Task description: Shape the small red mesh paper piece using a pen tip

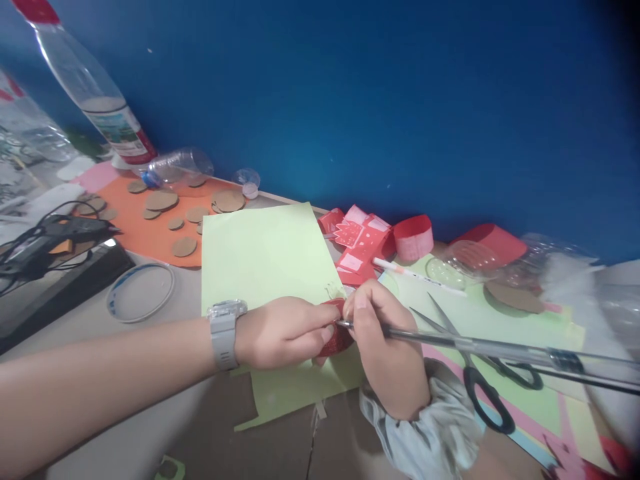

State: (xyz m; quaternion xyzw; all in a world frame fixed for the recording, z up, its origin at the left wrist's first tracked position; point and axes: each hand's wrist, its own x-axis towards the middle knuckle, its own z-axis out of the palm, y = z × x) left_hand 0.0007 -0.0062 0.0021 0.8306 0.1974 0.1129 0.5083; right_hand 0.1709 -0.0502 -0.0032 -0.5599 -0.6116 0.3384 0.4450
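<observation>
My left hand (287, 333), with a grey watch on its wrist, pinches a small red piece (336, 341) that looks like cut paper. A clear-barrelled pen (480, 347) is held in my right hand (383, 340), its tip against or very near the red piece by my left fingertips. Both hands are over the front part of a light green paper sheet (265, 253). Just right of my right hand lie scissors (493, 400) with black handles, blades apart, partly behind the pen. My fingers cover part of the red piece.
Red and pink paper cutouts (360, 237) and a white marker (420, 277) lie behind my right hand. Cardboard discs (185, 247) rest on orange paper (130, 230) at left, near a tape roll (141, 293). A tall bottle (107, 113) stands before the blue wall (350, 100).
</observation>
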